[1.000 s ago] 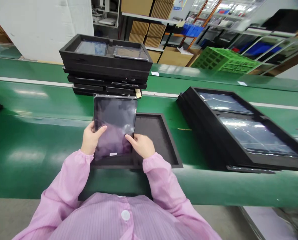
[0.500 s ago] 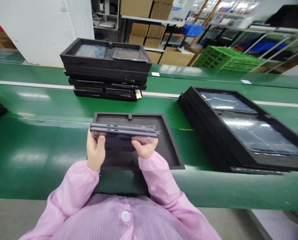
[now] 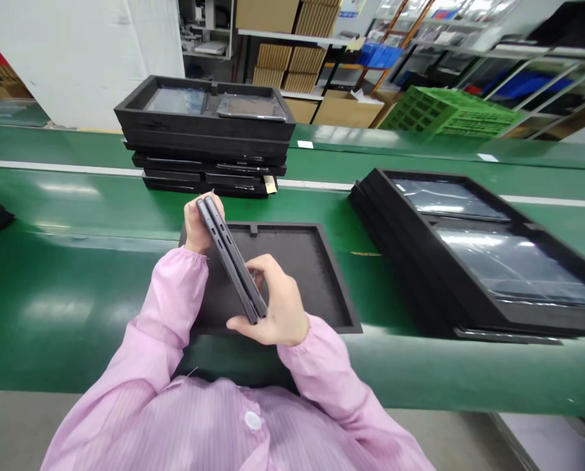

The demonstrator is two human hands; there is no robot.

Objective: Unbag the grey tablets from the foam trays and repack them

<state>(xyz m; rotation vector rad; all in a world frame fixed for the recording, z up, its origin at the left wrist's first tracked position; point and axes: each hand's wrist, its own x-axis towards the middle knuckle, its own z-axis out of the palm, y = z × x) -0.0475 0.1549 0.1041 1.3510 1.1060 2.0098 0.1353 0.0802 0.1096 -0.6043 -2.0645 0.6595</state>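
Pinching two thin devices with both hands; glossy green bench below, shelved cartons behind.

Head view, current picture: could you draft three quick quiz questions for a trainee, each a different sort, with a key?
1. True or false: the left hand and the right hand both touch the two thin devices.
2. Which lies beneath the devices? A) green crate; B) shallow black tray; C) cardboard box.
3. Fill in: the far stack's top tray holds ___ flat items.

Key: 1 true; 2 B; 3 two.
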